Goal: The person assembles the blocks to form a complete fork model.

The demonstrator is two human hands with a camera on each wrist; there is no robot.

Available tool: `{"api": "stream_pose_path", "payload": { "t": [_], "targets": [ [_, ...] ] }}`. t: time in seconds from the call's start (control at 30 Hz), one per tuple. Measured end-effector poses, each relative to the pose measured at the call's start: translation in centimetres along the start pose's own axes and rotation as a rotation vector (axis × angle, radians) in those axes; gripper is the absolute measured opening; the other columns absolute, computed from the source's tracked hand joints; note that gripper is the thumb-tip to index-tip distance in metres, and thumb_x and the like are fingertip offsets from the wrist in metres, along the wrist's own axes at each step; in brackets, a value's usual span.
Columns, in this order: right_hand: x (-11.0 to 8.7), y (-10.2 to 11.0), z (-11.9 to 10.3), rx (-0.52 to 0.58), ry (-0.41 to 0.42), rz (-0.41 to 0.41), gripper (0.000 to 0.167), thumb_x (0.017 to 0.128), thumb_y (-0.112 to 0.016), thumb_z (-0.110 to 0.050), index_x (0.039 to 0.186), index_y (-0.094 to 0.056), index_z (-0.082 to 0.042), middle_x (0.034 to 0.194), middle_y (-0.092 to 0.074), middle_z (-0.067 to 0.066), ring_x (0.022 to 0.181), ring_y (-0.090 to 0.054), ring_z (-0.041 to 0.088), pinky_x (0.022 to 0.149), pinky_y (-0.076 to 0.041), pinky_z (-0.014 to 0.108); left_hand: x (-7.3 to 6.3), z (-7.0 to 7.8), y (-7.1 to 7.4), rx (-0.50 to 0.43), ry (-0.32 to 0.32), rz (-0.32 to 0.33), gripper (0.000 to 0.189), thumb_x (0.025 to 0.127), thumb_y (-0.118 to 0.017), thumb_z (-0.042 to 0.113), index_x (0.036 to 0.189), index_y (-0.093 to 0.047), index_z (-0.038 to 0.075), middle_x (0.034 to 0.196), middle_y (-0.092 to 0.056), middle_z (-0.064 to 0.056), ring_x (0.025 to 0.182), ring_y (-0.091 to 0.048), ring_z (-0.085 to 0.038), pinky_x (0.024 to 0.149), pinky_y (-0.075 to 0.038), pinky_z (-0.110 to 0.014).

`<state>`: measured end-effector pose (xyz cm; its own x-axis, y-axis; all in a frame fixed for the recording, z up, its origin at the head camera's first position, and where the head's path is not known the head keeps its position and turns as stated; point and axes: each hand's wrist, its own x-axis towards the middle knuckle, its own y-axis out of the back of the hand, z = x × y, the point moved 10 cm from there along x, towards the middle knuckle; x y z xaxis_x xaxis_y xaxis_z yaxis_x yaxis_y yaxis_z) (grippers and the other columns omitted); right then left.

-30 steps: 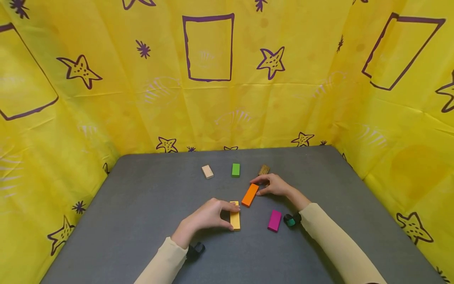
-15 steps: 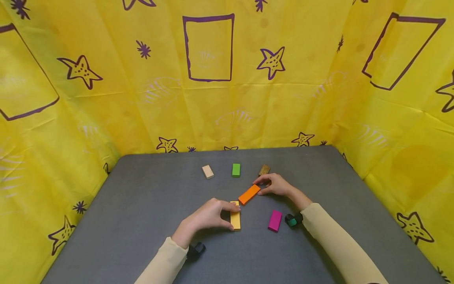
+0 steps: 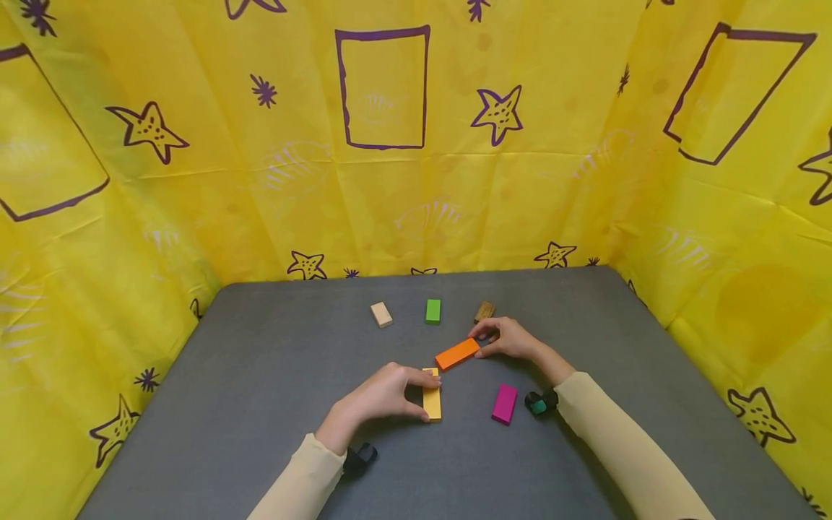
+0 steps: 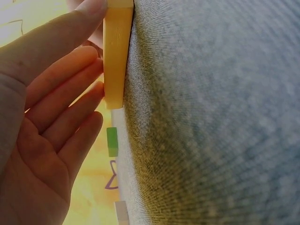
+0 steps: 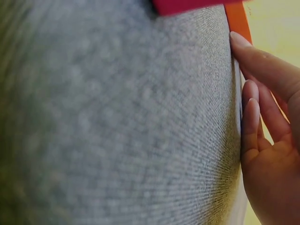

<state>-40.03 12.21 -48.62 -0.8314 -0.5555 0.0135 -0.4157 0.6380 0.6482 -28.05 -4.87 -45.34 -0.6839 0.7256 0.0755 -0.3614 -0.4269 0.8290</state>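
Observation:
A yellow block (image 3: 432,404) lies flat on the grey table, its long side running away from me. My left hand (image 3: 385,393) holds it, thumb at the near end and fingers over the far part. In the left wrist view the thumb and fingers meet the yellow block (image 4: 116,56) along one side. An orange block (image 3: 456,354) lies slantwise, its left end right at the yellow block's far end. My right hand (image 3: 510,339) pinches its right end between thumb and fingers. In the right wrist view the thumb presses against the orange block (image 5: 239,23).
A magenta block (image 3: 504,404) lies near the right wrist. Farther back are a pale wooden block (image 3: 381,315), a green block (image 3: 432,312) and a brown block (image 3: 484,311), close behind the right hand. Yellow patterned cloth (image 3: 383,209) walls the grey table (image 3: 273,347).
The orange block has turned clockwise, from steeply slanted to nearly crosswise, as the right hand shifted slightly right. Its left end swung toward the yellow block's far end. The left hand stayed still.

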Motion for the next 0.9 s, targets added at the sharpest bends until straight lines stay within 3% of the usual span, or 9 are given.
{"api": "stream_pose_path", "payload": {
  "t": [0.37, 0.6, 0.9],
  "targets": [
    [-0.2, 0.2, 0.4, 0.01, -0.021, 0.004, 0.034, 0.071, -0.083, -0.03, 0.101, -0.07, -0.018, 0.102, -0.067, 0.0, 0.088, -0.06, 0.014, 0.079, -0.052, 0.024, 0.0, -0.1, -0.1, -0.008, 0.001, -0.006, 0.056, 0.071, -0.083, 0.034, 0.122, -0.066, 0.019, 0.119, -0.065, 0.013, 0.113, -0.058, -0.003, 0.098, -0.047, -0.027],
    [-0.6, 0.3, 0.0, 0.002, -0.02, 0.025, 0.033, 0.074, -0.082, -0.023, 0.102, -0.07, -0.012, 0.103, -0.068, 0.006, 0.089, -0.062, 0.017, 0.078, -0.052, 0.021, -0.1, -0.2, -0.1, -0.011, 0.0, -0.007, 0.056, 0.07, -0.083, 0.033, 0.122, -0.066, 0.019, 0.119, -0.065, 0.012, 0.113, -0.058, -0.003, 0.098, -0.047, -0.027],
    [-1.9, 0.9, -3.9, 0.07, -0.018, 0.002, 0.031, 0.076, -0.079, -0.012, 0.102, -0.068, -0.001, 0.102, -0.068, 0.015, 0.092, -0.066, 0.029, 0.08, -0.056, 0.028, -0.1, -0.3, -0.1, -0.006, 0.006, -0.014, 0.057, 0.071, -0.082, 0.035, 0.123, -0.065, 0.02, 0.121, -0.064, 0.014, 0.114, -0.058, -0.003, 0.099, -0.046, -0.026]
  ]
}}
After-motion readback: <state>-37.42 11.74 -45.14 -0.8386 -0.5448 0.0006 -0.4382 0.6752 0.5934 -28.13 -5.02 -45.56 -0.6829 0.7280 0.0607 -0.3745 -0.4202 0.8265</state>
